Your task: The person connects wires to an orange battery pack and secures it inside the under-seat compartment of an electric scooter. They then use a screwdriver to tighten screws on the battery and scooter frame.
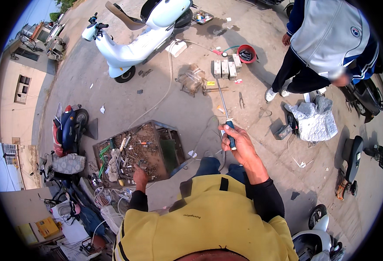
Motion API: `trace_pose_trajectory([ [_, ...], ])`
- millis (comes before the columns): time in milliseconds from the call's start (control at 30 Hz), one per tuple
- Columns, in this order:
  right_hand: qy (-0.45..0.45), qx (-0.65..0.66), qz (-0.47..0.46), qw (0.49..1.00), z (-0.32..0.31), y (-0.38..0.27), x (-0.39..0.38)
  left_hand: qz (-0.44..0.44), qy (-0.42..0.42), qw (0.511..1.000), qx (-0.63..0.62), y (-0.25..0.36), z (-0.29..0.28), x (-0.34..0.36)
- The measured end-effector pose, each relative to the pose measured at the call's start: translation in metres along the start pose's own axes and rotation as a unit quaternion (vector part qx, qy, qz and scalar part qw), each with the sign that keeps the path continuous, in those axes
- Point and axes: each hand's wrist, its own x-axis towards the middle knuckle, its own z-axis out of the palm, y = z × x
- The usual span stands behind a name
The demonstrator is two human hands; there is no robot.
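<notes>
In my right hand (239,145) is a long screwdriver (222,100). My fingers wrap its dark blue handle, and the thin metal shaft points away from me. My left hand (140,177) is low at the near side of a wide metal tray (160,148), one finger stretched out over the small parts and the rest partly hidden; I see nothing in it. Heaped in the tray are screws (145,163) and other small metal pieces. Tools with coloured handles, a green strap (103,161) and a pale cloth glove (113,167) lie at its left.
A light blue scooter (135,50) stands far left. Ahead are several grey box-shaped batteries (225,69), a red basin (246,53), pliers (242,101) and crumpled plastic (191,78). Another person (326,43) stands far right, near a scooter with a silver quilted cover (315,122).
</notes>
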Motion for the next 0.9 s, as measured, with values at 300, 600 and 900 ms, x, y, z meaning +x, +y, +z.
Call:
trace_pose_trajectory([
  [300,0.108,-0.073,-0.070,0.989,-0.182,0.018,-0.114,0.086,0.082,0.932,-0.343,0.173,0.005,-0.075],
  [600,0.374,-0.145,-0.175,0.899,-0.289,0.024,-0.266,0.410,-0.258,0.779,-0.398,0.494,-0.047,-0.261],
  [900,0.484,0.022,-0.323,0.813,-0.326,0.009,-0.332,0.833,-0.306,0.417,-0.194,0.677,-0.074,-0.457],
])
